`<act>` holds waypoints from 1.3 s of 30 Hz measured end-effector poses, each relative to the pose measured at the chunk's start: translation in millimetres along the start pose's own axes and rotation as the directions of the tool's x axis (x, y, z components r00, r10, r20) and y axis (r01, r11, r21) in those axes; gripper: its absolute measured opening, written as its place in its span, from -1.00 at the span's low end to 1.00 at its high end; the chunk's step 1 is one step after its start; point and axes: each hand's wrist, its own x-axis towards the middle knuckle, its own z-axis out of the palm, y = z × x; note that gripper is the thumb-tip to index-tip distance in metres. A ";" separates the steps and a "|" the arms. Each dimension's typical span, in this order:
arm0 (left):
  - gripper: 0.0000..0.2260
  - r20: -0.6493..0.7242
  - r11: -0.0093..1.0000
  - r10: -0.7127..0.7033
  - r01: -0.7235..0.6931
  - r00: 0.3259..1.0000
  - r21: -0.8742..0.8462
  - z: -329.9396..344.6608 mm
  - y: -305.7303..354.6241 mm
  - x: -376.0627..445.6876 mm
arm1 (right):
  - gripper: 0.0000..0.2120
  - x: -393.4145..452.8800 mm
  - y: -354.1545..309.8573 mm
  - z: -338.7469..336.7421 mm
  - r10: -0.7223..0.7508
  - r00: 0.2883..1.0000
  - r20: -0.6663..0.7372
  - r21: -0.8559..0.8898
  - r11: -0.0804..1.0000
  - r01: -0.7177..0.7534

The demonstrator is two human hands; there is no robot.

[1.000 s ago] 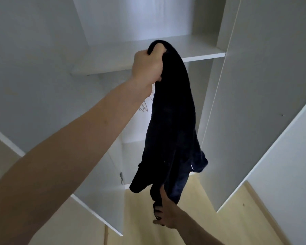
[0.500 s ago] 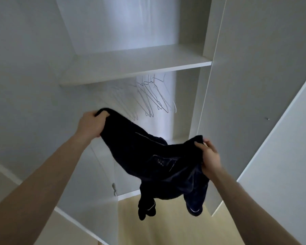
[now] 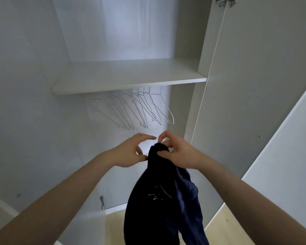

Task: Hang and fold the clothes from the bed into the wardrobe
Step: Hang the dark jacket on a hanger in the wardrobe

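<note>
Left hand [image 3: 131, 152]: I see it spread, fingers loosely curved, thumb tip just beside the garment's bunched top, gripping nothing.
Hangers [image 3: 140, 110]: all bare wire, hung under the shelf [image 3: 127, 82] edge; nothing hung yet, I judge.
Right hand [image 3: 178, 152]: pinching the dark garment [image 3: 159, 200] at its top; the rest dangles below the shelf's right end.
Left to do: hanger it; the bed is out of view.

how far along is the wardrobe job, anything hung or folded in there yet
Nothing looks put away: the hangers under the shelf all hang bare, and no folded clothes show on it. In hand: the right hand pinches the dark garment at its top, left hand beside it. Left: hanging it; the bed is out of view.
</note>
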 end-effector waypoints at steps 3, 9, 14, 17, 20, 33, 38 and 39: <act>-0.61 0.096 0.995 -0.086 0.081 0.992 0.052 -1.2 6.9 21.1 | -0.78 8.8 2.4 -0.5 -0.008 1.000 -0.012 -0.003 1.000 0.008; -0.89 0.225 0.973 -0.053 0.100 0.973 -0.207 -0.2 -6.8 45.3 | -0.74 27.3 30.2 -25.7 0.025 0.998 0.049 0.059 0.998 -0.027; -0.49 0.321 0.992 -0.093 0.114 0.943 -0.046 -2.0 -20.0 77.7 | -0.73 65.9 42.7 -43.5 -0.002 0.964 0.267 0.024 1.000 -0.004; -0.69 0.267 0.988 -0.143 0.120 0.953 0.101 -7.5 -36.3 96.8 | -0.71 99.5 61.0 -60.0 -0.001 0.909 0.418 0.015 1.000 -0.006; -0.84 0.081 0.976 -0.197 0.187 0.977 0.110 -21.6 -51.0 108.3 | -0.76 137.6 95.8 -81.2 0.065 0.811 0.581 0.173 0.964 -0.201; -0.77 -0.281 0.820 -0.338 0.428 0.898 0.379 -18.3 -63.7 138.0 | -0.40 326.3 244.0 -129.1 0.512 0.831 -0.216 0.049 0.856 -0.515; -0.92 -0.433 0.652 -0.422 0.599 0.797 0.465 -25.7 -61.7 142.8 | -0.57 358.9 258.3 -124.0 0.502 0.855 -0.133 -0.066 0.856 -0.513; -0.86 -0.452 0.612 -0.437 0.625 0.778 0.484 -27.1 -62.9 143.2 | -0.57 363.6 260.3 -123.1 0.501 0.856 -0.124 -0.081 0.855 -0.512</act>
